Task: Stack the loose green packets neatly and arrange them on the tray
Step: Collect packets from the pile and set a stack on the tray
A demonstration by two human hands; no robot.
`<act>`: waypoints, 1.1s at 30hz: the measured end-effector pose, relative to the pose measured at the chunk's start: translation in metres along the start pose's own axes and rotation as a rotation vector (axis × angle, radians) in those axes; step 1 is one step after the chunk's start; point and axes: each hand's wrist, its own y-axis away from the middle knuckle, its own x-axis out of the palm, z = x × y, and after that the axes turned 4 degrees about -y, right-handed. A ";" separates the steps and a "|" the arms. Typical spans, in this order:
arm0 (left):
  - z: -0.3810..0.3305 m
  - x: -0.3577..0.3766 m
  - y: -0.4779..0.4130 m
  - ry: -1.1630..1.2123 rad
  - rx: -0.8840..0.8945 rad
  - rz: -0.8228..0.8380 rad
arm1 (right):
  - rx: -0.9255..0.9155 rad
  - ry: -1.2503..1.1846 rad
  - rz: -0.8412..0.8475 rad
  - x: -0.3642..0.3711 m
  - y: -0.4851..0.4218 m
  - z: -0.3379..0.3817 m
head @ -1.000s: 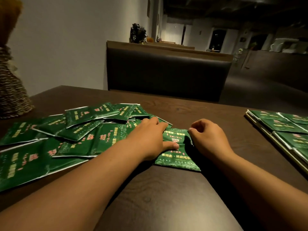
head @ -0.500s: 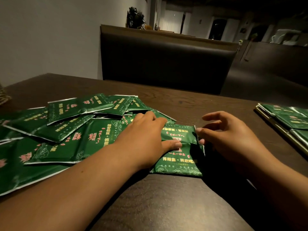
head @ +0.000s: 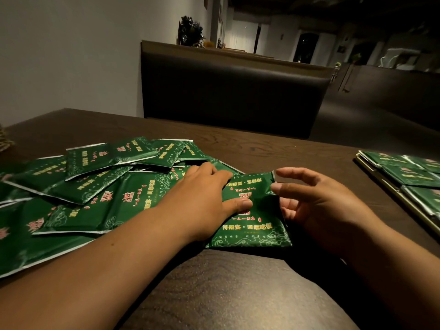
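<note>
A dark, wood-grained counter (head: 238,294) fills the lower frame of a dim room, with a padded bench back (head: 233,96) and a pale wall behind it. Loose green packets (head: 95,191), glossy foil rectangles with silver edges and printed lettering, lie overlapping at centre left. At the right edge a flat tray (head: 404,202) carries rows of tray packets (head: 409,175). At centre sits a small stack (head: 254,227) of packets. The left hand (head: 204,198) lies flat on it, fingers straight, thumb pressing its top. The right hand (head: 319,206) hovers just right of the stack, fingers spread wide, holding nothing.
</note>
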 end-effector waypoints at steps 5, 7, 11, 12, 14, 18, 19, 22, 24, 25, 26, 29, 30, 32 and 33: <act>-0.002 -0.006 0.003 0.067 0.010 0.020 | -0.199 0.228 -0.091 -0.006 -0.003 -0.001; -0.006 -0.009 0.005 0.114 0.043 0.017 | -0.245 0.155 -0.077 -0.009 -0.003 0.003; -0.008 -0.012 0.007 0.237 0.105 -0.003 | -0.290 0.008 -0.015 -0.012 0.001 0.009; -0.008 -0.012 0.007 0.275 0.115 -0.008 | -0.301 -0.004 -0.005 -0.012 0.001 0.011; -0.008 -0.011 0.007 0.313 0.146 -0.016 | -0.311 -0.014 0.002 -0.012 0.002 0.014; -0.010 -0.010 0.007 0.377 0.150 -0.033 | -0.275 -0.110 0.052 -0.011 0.005 0.020; -0.011 -0.011 0.008 0.428 0.127 -0.027 | -0.265 -0.141 0.069 -0.010 0.006 0.021; -0.012 -0.015 0.010 0.592 0.074 -0.022 | -0.266 -0.181 0.082 -0.009 0.008 0.024; -0.012 -0.016 0.011 0.701 0.084 -0.040 | -0.281 -0.211 0.056 -0.009 0.007 0.023; -0.011 -0.015 0.010 0.758 0.092 -0.053 | -0.285 -0.228 0.034 -0.010 0.005 0.022; -0.010 -0.013 0.009 0.806 0.090 -0.068 | -0.287 -0.239 0.005 -0.012 0.002 0.020; -0.009 -0.013 0.007 0.876 0.063 -0.093 | -0.300 -0.226 -0.064 -0.015 -0.003 0.016; -0.010 -0.013 0.007 0.866 0.059 -0.107 | -0.307 -0.211 -0.070 -0.017 -0.004 0.016; -0.009 -0.014 0.006 0.846 0.049 -0.135 | -0.315 -0.170 -0.073 -0.019 -0.003 0.017; -0.008 -0.014 0.006 0.857 0.038 -0.146 | -0.325 -0.127 -0.072 -0.019 -0.003 0.017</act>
